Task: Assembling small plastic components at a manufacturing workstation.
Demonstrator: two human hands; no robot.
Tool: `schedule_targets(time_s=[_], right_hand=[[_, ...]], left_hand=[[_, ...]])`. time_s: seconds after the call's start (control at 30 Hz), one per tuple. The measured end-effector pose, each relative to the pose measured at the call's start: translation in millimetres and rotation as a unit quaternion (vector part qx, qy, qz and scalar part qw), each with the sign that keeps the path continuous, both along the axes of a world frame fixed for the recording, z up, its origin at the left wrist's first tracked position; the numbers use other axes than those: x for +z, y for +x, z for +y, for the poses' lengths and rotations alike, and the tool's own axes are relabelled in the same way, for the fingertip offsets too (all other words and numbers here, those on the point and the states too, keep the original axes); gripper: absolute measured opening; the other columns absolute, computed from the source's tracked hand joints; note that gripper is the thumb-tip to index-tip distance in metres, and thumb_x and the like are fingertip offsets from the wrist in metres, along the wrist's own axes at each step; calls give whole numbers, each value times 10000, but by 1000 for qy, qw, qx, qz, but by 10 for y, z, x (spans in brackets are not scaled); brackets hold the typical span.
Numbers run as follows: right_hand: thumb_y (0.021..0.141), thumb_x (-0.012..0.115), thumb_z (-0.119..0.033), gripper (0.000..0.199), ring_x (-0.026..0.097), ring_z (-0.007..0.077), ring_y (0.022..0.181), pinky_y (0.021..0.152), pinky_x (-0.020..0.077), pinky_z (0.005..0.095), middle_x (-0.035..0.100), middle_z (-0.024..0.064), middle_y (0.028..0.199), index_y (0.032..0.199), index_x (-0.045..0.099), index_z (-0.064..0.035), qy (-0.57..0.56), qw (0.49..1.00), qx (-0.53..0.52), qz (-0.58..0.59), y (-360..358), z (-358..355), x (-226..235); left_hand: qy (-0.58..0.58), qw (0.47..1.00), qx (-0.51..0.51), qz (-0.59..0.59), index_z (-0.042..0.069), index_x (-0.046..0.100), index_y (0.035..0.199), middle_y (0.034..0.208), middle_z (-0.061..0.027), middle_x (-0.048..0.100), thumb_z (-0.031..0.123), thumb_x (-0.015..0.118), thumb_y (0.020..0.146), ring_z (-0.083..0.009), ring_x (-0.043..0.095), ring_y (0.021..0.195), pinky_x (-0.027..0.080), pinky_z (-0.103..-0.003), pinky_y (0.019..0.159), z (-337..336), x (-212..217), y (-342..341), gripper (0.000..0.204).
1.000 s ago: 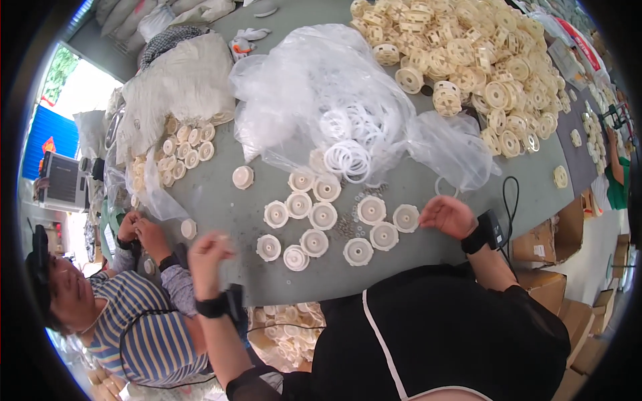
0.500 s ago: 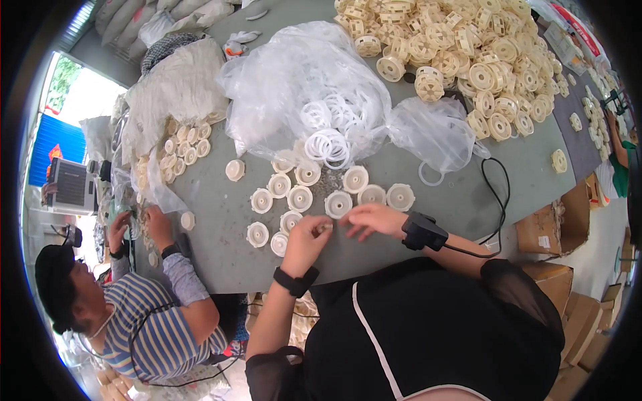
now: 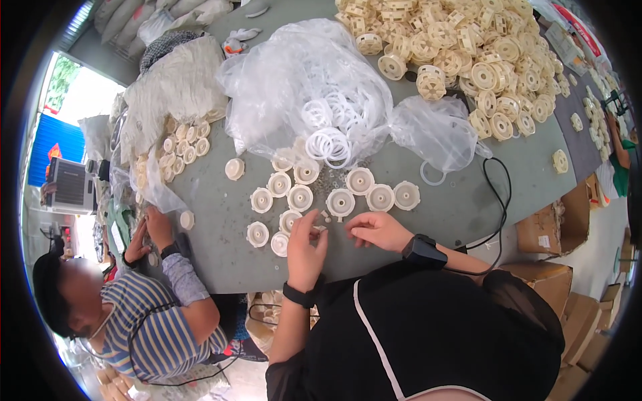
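Observation:
My left hand (image 3: 304,250) and my right hand (image 3: 376,230) meet at the near edge of the grey table (image 3: 455,207), fingertips close together around a small white part (image 3: 319,228) that is too small to make out. Just beyond my fingers lie several cream round plastic discs (image 3: 340,201) in loose rows. Behind them a clear bag of white rings (image 3: 326,144) spills open. Both wrists carry black bands.
A large heap of cream wheel-like parts (image 3: 468,53) fills the far right. A black cable (image 3: 498,200) loops near my right wrist. Another person in a striped shirt (image 3: 154,321) works at the left beside more discs (image 3: 184,144). Cardboard boxes (image 3: 555,227) stand at the right.
My hands, spread wide apart a second ago, have come together at the near table edge in front of the discs. The view has shifted slightly with my head.

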State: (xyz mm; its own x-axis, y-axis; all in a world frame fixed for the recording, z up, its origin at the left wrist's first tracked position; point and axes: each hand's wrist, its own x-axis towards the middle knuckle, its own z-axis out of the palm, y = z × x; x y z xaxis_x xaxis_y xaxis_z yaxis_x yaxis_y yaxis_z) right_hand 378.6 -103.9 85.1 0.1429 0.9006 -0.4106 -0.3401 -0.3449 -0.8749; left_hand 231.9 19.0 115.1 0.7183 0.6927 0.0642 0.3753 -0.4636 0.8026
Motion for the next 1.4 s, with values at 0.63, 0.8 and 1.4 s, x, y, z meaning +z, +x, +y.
schedule_targets(time_s=[0.63, 0.8, 1.4], right_hand=[[852, 574, -150, 156, 589, 94, 646, 565, 471, 215, 613, 36, 780, 940, 588, -22, 34, 990, -123, 64, 145, -147, 68], [845, 576, -136, 111, 554, 69, 607, 547, 452, 202, 589, 12, 738, 904, 569, -42, 58, 991, -105, 66, 136, -189, -4], [855, 557, -136, 142, 555, 70, 619, 549, 460, 207, 584, 9, 741, 957, 576, -39, 73, 991, -71, 87, 199, -157, -80]], left_hand=[[74, 995, -63, -5, 32, 595, 819, 767, -91, 574, 22, 613, 731, -239, 576, 672, 460, -317, 588, 250, 116, 418, 90], [242, 957, -107, 117, 51, 589, 772, 745, -87, 522, 37, 625, 676, -267, 537, 751, 428, -364, 660, 448, 62, 451, 104], [244, 956, -122, 111, 88, 561, 686, 747, -52, 509, 128, 680, 634, -244, 519, 779, 370, -367, 675, 498, 27, 486, 136]])
